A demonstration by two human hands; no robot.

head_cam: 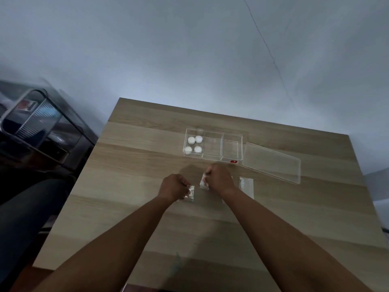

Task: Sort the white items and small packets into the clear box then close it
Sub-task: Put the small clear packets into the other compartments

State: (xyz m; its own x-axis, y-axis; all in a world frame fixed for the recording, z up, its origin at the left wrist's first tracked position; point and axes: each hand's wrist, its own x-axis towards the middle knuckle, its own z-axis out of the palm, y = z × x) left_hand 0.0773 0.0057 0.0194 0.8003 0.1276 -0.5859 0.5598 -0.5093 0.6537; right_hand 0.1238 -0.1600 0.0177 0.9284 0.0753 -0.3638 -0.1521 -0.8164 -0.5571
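Note:
A clear box (231,137) with three compartments stands open on the wooden table (126,165). Several white round items (195,144) lie in its left compartment; the middle and right ones hold nothing. The clear lid (272,163) lies flat to the box's right. My left hand (174,186) is closed on a small clear packet (189,193) resting at the table. My right hand (219,178) pinches another small packet (203,183). A third packet (246,186) lies right of my right wrist.
A dark wire-framed cart or basket (37,131) with items stands off the table's left side. A grey wall (189,49) rises behind the table. The table's near half holds only my forearms.

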